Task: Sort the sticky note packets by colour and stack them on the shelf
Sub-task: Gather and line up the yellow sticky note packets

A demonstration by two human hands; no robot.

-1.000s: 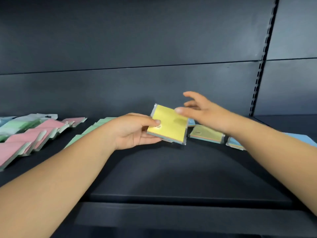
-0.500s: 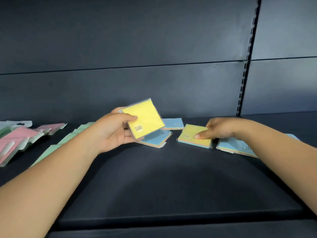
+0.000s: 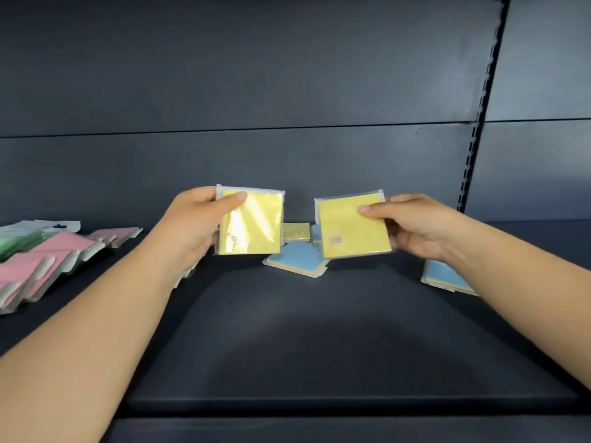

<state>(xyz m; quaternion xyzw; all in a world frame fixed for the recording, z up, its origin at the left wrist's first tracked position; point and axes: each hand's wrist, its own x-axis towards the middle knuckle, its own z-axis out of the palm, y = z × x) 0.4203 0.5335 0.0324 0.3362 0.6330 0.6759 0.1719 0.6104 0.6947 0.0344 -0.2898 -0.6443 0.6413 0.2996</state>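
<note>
Two yellow packets are held above the shelf [image 3: 319, 346] at frame centre. The left hand [image 3: 192, 225] pinches the left yellow packet [image 3: 251, 227]; the right hand [image 3: 412, 225] pinches the right yellow packet [image 3: 353, 228]. Both wrappers look glossy, so a thumb-only pinch may slip and drop a packet onto the blue packets [image 3: 297, 260] below, mixing colours. Pink packets [image 3: 48, 260] lie at frame left; avoid sweeping them with the forearm.

We see a dark metal back wall [image 3: 256, 75] in panels split by a seam, a slotted upright [image 3: 479, 123] at our right, a matte black shelf [image 3: 319, 340] below, soft light pooling on it
</note>
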